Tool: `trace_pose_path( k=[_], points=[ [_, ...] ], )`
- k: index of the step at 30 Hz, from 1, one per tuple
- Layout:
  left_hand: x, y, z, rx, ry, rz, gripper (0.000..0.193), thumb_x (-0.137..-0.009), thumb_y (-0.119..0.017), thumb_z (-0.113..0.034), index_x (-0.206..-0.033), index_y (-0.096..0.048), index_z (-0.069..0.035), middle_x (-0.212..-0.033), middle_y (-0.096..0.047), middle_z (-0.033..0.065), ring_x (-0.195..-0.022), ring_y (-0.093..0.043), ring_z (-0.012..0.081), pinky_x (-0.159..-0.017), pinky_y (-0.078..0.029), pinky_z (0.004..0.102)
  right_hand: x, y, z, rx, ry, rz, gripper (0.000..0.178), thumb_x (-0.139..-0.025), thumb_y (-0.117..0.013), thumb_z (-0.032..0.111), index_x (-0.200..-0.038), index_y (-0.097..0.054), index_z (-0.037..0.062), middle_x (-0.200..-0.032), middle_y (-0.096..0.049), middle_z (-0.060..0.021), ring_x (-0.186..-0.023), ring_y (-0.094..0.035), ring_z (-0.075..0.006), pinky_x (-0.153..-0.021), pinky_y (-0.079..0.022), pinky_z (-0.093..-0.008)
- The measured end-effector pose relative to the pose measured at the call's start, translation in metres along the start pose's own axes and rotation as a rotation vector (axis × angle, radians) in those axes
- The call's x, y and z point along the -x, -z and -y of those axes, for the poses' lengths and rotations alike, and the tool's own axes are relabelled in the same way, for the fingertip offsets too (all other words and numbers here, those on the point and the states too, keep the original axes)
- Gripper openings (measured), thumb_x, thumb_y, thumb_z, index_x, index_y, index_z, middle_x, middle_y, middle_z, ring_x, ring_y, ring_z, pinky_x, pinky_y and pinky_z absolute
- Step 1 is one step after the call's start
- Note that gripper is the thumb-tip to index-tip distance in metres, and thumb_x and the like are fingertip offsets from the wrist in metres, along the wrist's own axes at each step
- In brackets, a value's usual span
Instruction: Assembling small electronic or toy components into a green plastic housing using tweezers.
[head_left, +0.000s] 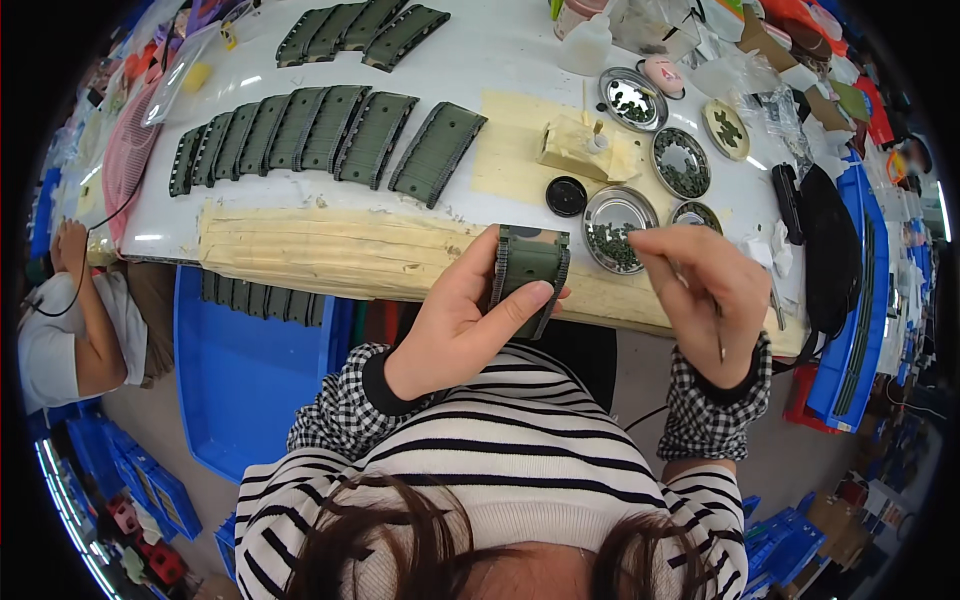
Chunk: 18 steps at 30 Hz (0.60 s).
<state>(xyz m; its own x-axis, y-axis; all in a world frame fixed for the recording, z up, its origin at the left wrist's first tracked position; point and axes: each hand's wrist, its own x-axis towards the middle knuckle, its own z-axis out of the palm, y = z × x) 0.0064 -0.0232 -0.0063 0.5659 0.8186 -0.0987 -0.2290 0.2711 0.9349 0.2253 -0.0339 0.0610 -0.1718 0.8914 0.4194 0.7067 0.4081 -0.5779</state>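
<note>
My left hand [445, 330] is wrapped round a dark green, ribbed-edge curved plastic piece [530, 262], thumb across its face, over the table's front edge. To its right, my right hand [712, 295] has thumb and fingertips pinched together by the rim of a round metal dish [612, 203]. Small green bits [612, 240] lie in that dish. Whatever sits in the pinch is too small to name. Matching green pieces stand in a curved row [290, 130], with a separate piece [438, 152] at its right end. More pieces [350, 38] lie behind them.
Beyond the dish are a black round lid [567, 196], a yellow-taped block [580, 150] and more dishes of small parts [680, 163]. Tan padding [330, 250] lines the front edge. A blue bin [245, 390] stands lower left; another person [95, 340] is at far left.
</note>
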Motion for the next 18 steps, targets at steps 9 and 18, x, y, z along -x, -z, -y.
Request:
trace_pose_path(
  k=[9,18],
  points=[
    [0.000,0.001,0.005,-0.137,-0.077,0.011,0.040,-0.097,-0.052,-0.005,-0.133,-0.038,0.001,-0.107,-0.063,0.0117,-0.097,-0.063,0.0159,-0.086,-0.051,0.0291,-0.001,-0.036,-0.002,-0.220,-0.015,-0.007,0.022,-0.072,-0.074,-0.006,-0.092,-0.067,0.0008,-0.084,-0.064,-0.0094,-0.067,-0.060,-0.0209,-0.058,-0.048,-0.0286],
    [0.002,0.000,0.006,-0.226,-0.102,-0.013,0.031,-0.095,-0.056,-0.006,-0.124,-0.046,0.002,-0.102,-0.064,0.0091,-0.091,-0.061,0.0126,-0.082,-0.050,0.0266,0.002,-0.039,-0.004,-0.145,0.053,-0.022,0.024,-0.071,-0.074,-0.007,-0.092,-0.066,0.0014,-0.085,-0.062,-0.0097,-0.070,-0.062,-0.0236,-0.059,-0.050,-0.0303]
  ],
)
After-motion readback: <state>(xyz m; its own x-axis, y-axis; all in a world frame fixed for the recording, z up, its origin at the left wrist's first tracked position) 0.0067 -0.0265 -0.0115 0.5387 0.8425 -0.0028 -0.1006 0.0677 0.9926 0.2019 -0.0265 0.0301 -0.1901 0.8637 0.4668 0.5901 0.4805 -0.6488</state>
